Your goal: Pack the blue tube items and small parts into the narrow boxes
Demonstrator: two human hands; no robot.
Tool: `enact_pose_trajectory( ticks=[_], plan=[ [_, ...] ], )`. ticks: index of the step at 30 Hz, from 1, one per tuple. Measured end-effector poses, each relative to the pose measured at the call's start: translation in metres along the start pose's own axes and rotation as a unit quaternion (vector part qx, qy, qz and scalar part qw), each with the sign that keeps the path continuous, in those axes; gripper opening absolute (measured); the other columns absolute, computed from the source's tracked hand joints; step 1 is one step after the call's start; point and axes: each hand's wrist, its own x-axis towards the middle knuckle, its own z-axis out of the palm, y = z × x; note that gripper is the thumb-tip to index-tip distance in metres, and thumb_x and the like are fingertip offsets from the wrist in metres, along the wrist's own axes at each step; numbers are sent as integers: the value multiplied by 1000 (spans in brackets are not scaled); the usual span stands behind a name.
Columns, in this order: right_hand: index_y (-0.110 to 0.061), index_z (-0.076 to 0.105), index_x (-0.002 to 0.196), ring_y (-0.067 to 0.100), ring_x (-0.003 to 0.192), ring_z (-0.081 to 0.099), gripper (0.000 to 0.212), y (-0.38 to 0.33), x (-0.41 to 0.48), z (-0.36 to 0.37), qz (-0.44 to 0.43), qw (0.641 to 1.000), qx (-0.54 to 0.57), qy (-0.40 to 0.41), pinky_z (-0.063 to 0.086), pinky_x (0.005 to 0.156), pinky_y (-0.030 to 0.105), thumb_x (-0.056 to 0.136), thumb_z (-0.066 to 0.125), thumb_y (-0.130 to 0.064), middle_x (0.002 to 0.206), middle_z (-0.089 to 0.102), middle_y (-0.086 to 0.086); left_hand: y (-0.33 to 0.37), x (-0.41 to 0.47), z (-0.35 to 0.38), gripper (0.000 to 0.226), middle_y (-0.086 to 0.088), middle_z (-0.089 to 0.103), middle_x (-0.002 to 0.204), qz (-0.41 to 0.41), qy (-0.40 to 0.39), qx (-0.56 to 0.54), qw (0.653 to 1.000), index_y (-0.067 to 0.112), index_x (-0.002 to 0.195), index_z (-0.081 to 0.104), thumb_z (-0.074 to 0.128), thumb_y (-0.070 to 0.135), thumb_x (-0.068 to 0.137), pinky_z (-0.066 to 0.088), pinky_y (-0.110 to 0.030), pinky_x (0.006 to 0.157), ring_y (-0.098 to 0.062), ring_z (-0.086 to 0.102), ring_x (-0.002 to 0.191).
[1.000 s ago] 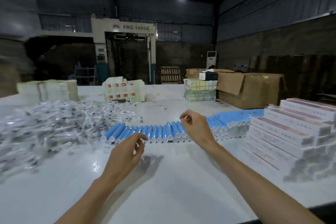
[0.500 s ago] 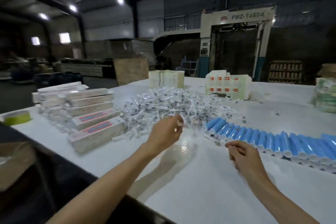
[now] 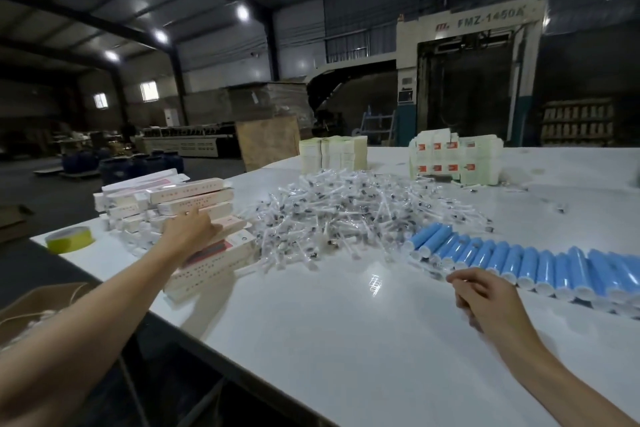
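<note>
A: Where are the fingers (image 3: pixel 210 228)?
B: Those of the left hand (image 3: pixel 188 233) lie straight across the stack of narrow boxes (image 3: pixel 194 198) by the tabletop's (image 3: pixel 346 340) left edge. The right hand (image 3: pixel 491 298) is curled just before the row of blue tubes (image 3: pixel 540 263); I cannot tell if it holds anything.
A: And the small parts (image 3: pixel 346 215)?
B: Heaped between boxes and tubes.

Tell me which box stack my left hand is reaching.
The narrow boxes beside the yellow tape; the cream stack and red-labelled stack stand farther back.
</note>
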Motion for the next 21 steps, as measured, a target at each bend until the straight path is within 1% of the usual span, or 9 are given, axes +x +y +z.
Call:
enact_pose_trajectory(
  ticks=[5,8,10,11,13,15,17,19,21],
  plan=[
    [-29,77,87,15,54,49,29,1,1,0,9,1000,4,0,35,44,21,101,64,-8,63,62,3,-1,7,1,45,-12,65,129,25,-7,14,1000,13,114,69,50,53,108,52,-49,102,-31,63,115],
    [-29,77,89,12,53,48,27,1,1,0,14,1000,2,3,35,44,20,101,64,-9,63,63,1,-1,13,3,44,-9,69,120,37,11,-6,999,11,117,63,52,52,108,54,-46,96,-27,66,106],
    [-30,77,88,10,52,47,27,1,0,0,15,1000,3,6,35,43,20,101,63,-10,63,63,1,0,16,2,43,-10,70,113,38,37,-26,998,8,117,61,52,49,108,54,-41,84,-26,66,97],
    [-30,77,88,10,51,47,28,1,0,-1,14,1000,2,9,35,44,20,101,63,-10,63,63,2,4,17,0,43,-12,69,114,46,62,-38,996,6,118,58,53,47,108,54,-41,80,-27,65,93],
    [-31,76,86,11,51,47,29,0,-1,0,14,1000,0,11,35,44,22,101,63,-10,63,63,3,19,15,-6,43,-18,64,123,82,117,-74,987,2,124,56,55,42,108,58,-47,79,-32,64,94],
    [-30,76,85,12,51,46,29,-2,-1,0,15,1000,0,10,35,45,22,101,63,-10,63,62,3,49,4,-16,47,-18,59,131,113,154,-136,972,3,131,56,60,42,106,61,-46,70,-30,66,91],
    [-27,76,85,11,51,46,28,-5,-2,1,18,1000,-2,13,35,46,21,101,62,-9,63,62,3,88,-15,-26,49,-13,63,123,133,161,-219,953,7,129,54,67,46,101,60,-42,60,-25,67,80],
    [-23,76,87,10,52,47,26,-8,-3,0,19,1000,-4,21,36,46,20,101,61,-7,63,62,2,131,-40,-31,44,-2,65,111,170,126,-306,928,16,120,53,72,49,98,54,-31,59,-18,66,77],
    [-18,76,91,8,52,49,22,-10,-5,-1,21,999,-7,33,38,47,18,101,61,-7,63,62,1,176,-68,-35,44,9,65,106,210,50,-437,873,23,117,49,70,55,96,50,-19,57,-9,69,76]
  ],
)
